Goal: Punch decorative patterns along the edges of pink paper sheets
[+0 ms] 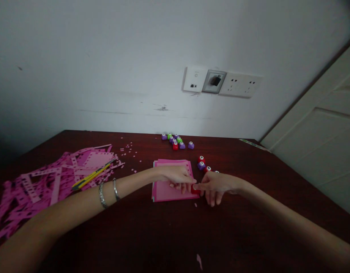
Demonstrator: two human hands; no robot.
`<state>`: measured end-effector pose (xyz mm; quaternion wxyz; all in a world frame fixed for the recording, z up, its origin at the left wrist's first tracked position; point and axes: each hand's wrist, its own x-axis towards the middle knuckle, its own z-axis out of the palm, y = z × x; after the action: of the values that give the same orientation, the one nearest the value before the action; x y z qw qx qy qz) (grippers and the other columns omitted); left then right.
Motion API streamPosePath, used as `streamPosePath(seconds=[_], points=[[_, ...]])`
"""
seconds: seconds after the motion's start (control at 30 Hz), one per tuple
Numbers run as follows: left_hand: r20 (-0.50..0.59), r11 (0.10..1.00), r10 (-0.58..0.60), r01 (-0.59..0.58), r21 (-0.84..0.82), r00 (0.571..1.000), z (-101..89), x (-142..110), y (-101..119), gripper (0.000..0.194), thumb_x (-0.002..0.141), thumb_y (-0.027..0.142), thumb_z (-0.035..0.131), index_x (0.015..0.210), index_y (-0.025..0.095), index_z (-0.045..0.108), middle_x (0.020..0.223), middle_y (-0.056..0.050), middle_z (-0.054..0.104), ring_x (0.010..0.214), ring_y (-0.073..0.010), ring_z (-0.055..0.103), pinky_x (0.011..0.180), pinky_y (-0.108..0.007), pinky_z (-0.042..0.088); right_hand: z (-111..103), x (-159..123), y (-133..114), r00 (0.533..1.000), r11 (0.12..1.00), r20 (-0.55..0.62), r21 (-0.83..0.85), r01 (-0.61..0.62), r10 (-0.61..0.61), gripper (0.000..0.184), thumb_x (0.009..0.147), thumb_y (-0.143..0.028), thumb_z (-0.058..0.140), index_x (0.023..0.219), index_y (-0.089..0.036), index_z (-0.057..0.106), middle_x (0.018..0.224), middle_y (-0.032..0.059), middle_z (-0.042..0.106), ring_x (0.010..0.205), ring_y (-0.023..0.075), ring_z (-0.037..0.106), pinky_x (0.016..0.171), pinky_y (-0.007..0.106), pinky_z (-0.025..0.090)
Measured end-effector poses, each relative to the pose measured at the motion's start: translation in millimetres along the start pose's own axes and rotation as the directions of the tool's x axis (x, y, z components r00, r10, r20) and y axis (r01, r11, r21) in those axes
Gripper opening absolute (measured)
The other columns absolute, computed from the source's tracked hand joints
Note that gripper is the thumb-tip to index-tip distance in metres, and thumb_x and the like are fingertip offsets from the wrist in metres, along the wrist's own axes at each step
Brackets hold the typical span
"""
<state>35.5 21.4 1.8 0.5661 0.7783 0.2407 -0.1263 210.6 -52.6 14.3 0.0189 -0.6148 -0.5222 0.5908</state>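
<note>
A red craft paper punch (195, 189) sits at the right edge of a small stack of pink paper (166, 192). My right hand (215, 186) grips this punch from the right, its thumb over the top and the other fingers bent down beside it. From the left, my left hand (179, 178) lies over the paper with curled fingers, and one fingertip touches the punch. Its fingers appear closed on the paper, though their grip is partly hidden. Small punched holes show along the paper's upper right edge.
More punches, red and purple (201, 165), stand just beyond my right hand. Another group of small punches (175, 146) is farther back. Pink paper strips (57, 185) pile up at the left, with a yellow utility knife (92, 175) on them. Paper bits are scattered nearby.
</note>
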Motion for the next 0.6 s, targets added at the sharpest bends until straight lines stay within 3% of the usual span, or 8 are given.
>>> streamPosePath(seconds=[0.3, 0.6], points=[[0.132, 0.984, -0.090, 0.108, -0.143, 0.987, -5.3, 15, -6, 0.044, 0.065, 0.058, 0.063, 0.067, 0.014, 0.065, 0.059, -0.003, 0.058, 0.043, -0.0051, 0.035, 0.040, -0.020, 0.020, -5, 2, -16, 0.990, 0.993, 0.087, 0.015, -0.116, 0.114, 0.033, 0.081, -0.033, 0.055, 0.061, -0.009, 0.063, 0.051, 0.0067, 0.064, 0.047, 0.0101, 0.061, 0.042, 0.014, 0.048], [0.155, 0.972, -0.141, 0.166, -0.164, 0.978, -4.7, 21, -7, 0.035, 0.068, 0.050, 0.066, 0.057, 0.017, 0.063, 0.054, -0.002, 0.053, 0.040, -0.0052, 0.031, 0.038, -0.020, 0.017, -6, 13, -18, 0.986, 0.990, 0.096, 0.000, -0.139, 0.138, 0.027, 0.078, -0.023, 0.057, 0.055, -0.009, 0.062, 0.050, 0.0077, 0.063, 0.045, 0.0104, 0.061, 0.044, 0.016, 0.050]])
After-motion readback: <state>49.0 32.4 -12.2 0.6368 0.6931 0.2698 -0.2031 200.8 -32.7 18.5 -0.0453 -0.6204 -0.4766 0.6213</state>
